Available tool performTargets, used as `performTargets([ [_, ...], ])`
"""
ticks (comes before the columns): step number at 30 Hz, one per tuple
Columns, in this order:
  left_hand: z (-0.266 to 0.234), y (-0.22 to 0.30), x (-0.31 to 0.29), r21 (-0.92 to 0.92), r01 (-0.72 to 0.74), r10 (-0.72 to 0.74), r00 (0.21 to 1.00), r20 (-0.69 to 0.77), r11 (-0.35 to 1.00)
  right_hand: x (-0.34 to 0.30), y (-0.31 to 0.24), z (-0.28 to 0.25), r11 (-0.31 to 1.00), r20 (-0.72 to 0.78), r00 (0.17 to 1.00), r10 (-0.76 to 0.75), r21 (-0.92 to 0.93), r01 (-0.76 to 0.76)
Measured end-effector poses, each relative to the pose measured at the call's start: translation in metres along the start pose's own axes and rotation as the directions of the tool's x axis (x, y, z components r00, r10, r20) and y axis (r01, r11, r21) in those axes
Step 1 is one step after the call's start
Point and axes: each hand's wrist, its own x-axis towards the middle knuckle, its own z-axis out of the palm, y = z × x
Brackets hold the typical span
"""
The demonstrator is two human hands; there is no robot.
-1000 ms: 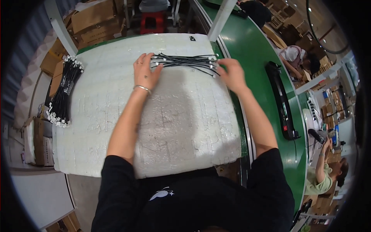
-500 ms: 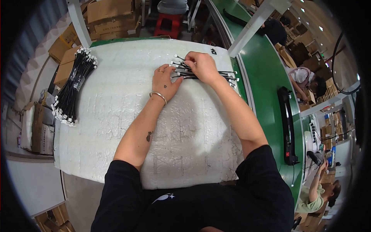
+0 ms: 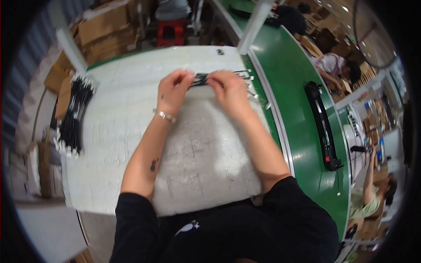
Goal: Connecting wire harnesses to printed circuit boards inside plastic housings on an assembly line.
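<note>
Near the far right part of the white padded worktop [image 3: 131,131], a small bunch of black cables [image 3: 201,79] with white connectors runs crosswise between my hands. My left hand [image 3: 173,90] is closed around the bunch's left end, hiding the connectors there. My right hand [image 3: 229,93] grips it a little to the right, fingers bent over the cables. White connector ends stick out past the right hand toward the table's edge. A larger tied bundle of the same black cables [image 3: 75,116] lies at the worktop's left edge. Motion blur softens the fingers.
A green conveyor [image 3: 285,101] runs along the right side, carrying a long black plastic part [image 3: 323,127]. White posts [image 3: 254,26] rise at the far corners. Cardboard boxes [image 3: 105,26] and a red stool [image 3: 171,33] stand behind. Several people work beyond the conveyor.
Both hands have gathered the loose cables into a tighter bunch and now grip it. My left hand closed on its left end. The whole view has shifted slightly.
</note>
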Motion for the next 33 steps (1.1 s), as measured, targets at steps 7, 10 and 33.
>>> performTargets([
  [7, 0.004, -0.034, -0.022, -0.128, 0.277, -0.274, 0.961, 0.041, 0.952, -0.025, 0.036, 0.04, 0.984, 0.098, 0.995, 0.017, 0.173, -0.034],
  [10, 0.009, -0.029, -0.023, -0.047, 0.467, -0.467, 0.884, 0.016, 0.883, -0.021, 0.04, 0.019, 0.998, 0.178, 0.984, 0.01, 0.064, -0.022],
  [33, 0.006, -0.049, -0.026, 0.011, 0.383, -0.376, 0.9, 0.22, 0.924, -0.024, 0.025, 0.026, 0.994, 0.471, 0.88, 0.051, -0.108, 0.0],
])
